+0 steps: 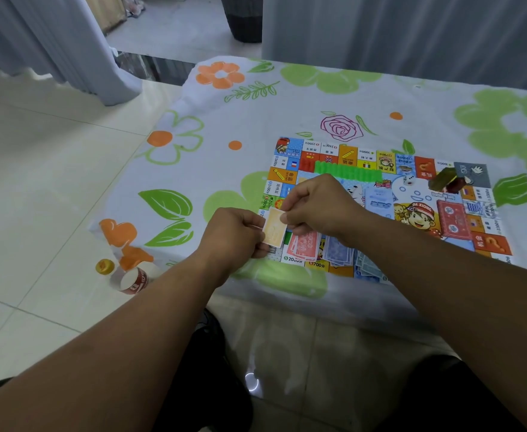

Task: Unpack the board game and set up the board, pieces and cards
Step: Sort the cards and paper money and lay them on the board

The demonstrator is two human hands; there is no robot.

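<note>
The left hand (234, 233) and right hand (315, 207) both pinch an orange note (275, 227) over the near-left corner of the board (418, 219), flat on the flowered cloth (256, 120), red notes (301, 244) piled beside. A bottle (132, 280) lies on the floor, contents unclear.

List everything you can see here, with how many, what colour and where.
game board: one, multicoloured, on the tablecloth
tablecloth: one, white with flowers, under the board
play-money piles: three, red, purple, pale blue, board's near edge
green houses: one row, green, board's far side
card decks: two, red and pale blue, board's middle
game pieces: small heap, dark green and red, board's far right
bottle: one, yellow cap, floor at left
orange banknote: at least one, orange, between both hands
left hand: one, pinches its left edge
right hand: one, pinches its top
</note>
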